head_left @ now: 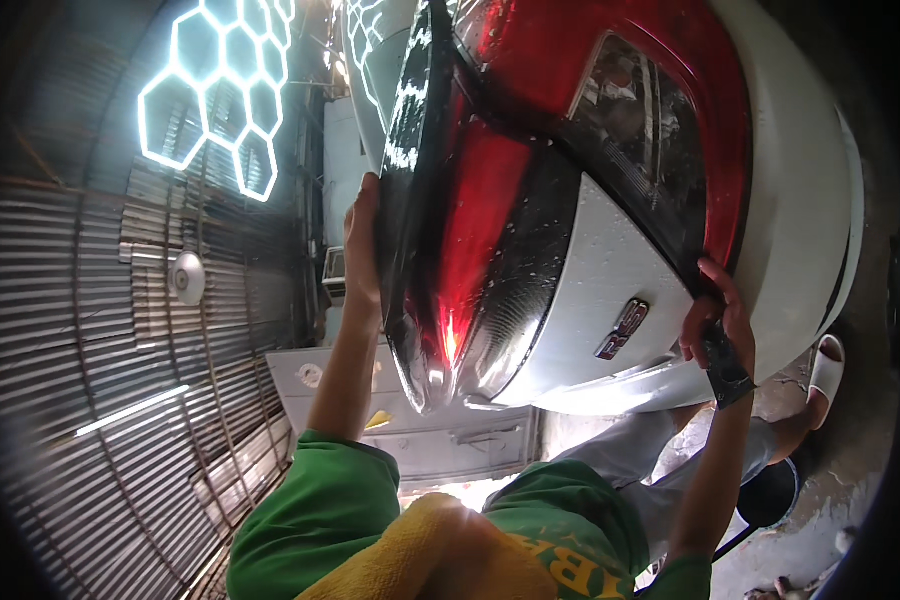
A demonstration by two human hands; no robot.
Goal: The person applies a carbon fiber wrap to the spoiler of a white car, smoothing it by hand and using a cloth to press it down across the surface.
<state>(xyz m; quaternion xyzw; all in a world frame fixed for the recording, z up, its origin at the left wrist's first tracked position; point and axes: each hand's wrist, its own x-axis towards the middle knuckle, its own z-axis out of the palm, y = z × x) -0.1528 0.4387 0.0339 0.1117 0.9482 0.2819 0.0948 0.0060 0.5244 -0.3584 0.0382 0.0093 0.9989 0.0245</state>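
A white car's rear end (610,250) fills the upper right, with red and black lamp panels wet with droplets. My left hand (362,240) lies stretched out against the glossy black edge (402,200) of the car's rear; part of its fingers is hidden. Over by the lower corner of the red tail light (735,150), my right hand (720,315) is closed on a small flat black piece (727,372), whose kind I cannot make out. Its index finger touches the dark trim at that corner. A chrome and red badge (622,328) sits on the white panel between my hands.
Bright hexagonal lights (205,85) hang at the upper left, before corrugated metal sheeting (70,330). A grey cabinet-like panel (450,440) stands beyond the car. A yellow towel (420,550) hangs over my green shirt. A dark round object (770,495) is at the lower right, near my sandal (827,370).
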